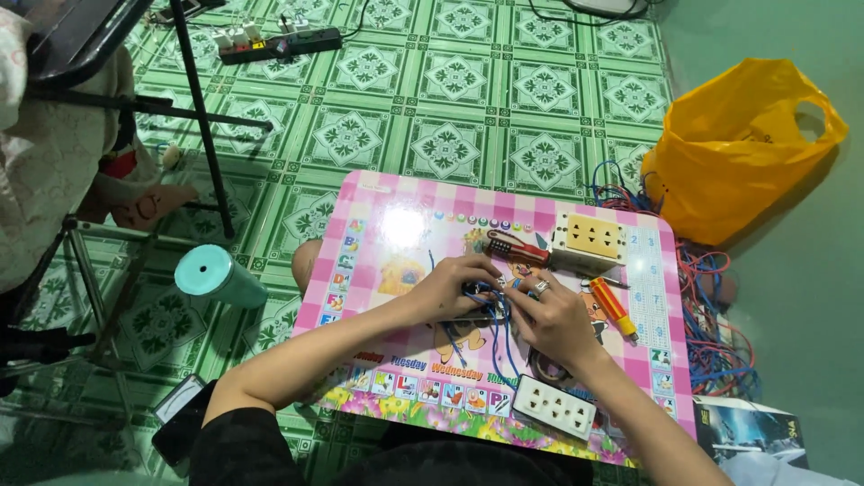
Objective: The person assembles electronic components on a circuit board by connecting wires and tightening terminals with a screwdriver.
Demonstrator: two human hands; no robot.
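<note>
Both hands meet at the middle of a small pink checked table (pixel 378 193). My left hand (pixel 453 284) and my right hand (pixel 551 315), which wears a ring, pinch a small part with blue wires (pixel 497 333) trailing from it toward me. A cream socket box (pixel 589 239) lies just beyond the hands, with a red-and-black screwdriver (pixel 517 247) beside it. An orange-handled screwdriver (pixel 613 307) lies to the right of my right hand. A white socket plate (pixel 554 407) sits at the near edge.
A yellow plastic bag (pixel 742 144) and a tangle of red and blue wires (pixel 715 342) lie on the green tiled floor at the right. A teal cup (pixel 216 277) stands left of the table. A power strip (pixel 279 43) lies far left, with a metal stand's legs (pixel 202 117) nearby.
</note>
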